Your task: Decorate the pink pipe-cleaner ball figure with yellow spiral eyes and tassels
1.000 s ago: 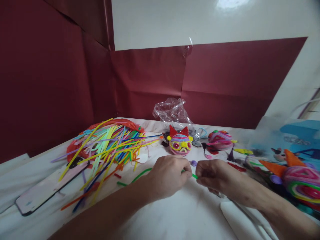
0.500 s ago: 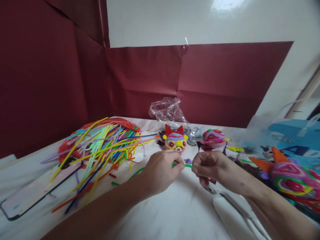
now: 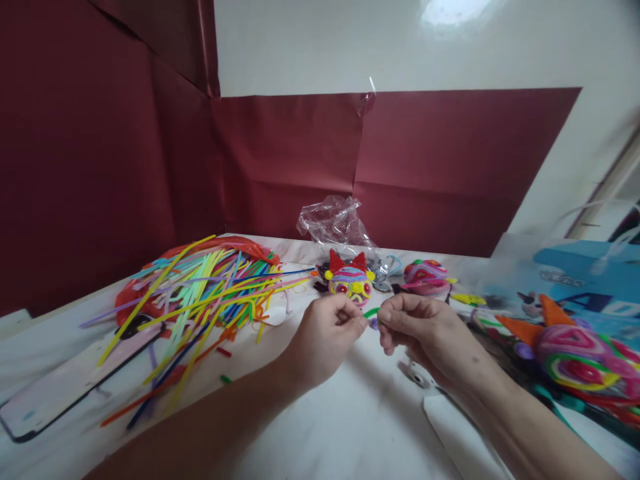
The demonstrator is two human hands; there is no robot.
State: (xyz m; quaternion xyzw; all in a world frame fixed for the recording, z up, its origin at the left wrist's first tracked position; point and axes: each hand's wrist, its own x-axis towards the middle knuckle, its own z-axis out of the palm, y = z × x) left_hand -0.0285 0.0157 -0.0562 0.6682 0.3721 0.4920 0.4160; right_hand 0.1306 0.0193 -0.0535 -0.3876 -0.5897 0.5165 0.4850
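A green pipe cleaner [image 3: 371,312] bends in a short arc between my two hands; most of it is hidden by the fingers. My left hand [image 3: 330,337] pinches one side of it between thumb and index finger. Close beside it, my right hand [image 3: 417,327] grips the other side with its fingertips. Just behind the hands sits a striped animal head [image 3: 350,283] with red pointed ears, yellow-ringed eyes and a yellow nose. A small purple piece [image 3: 373,323] shows between the hands, partly covered.
Many coloured pipe cleaners [image 3: 215,287] spread over the left side, partly across a phone [image 3: 60,387]. Clear plastic wrap [image 3: 333,223] lies at the back. Another striped piece [image 3: 427,277] and an orange-eared head [image 3: 575,353] are on the right, near a blue-printed bag [image 3: 590,267].
My hands have come closer together, and the green pipe cleaner between them now curves upward. Its length that showed left of my left hand is out of sight. My right hand has risen slightly.
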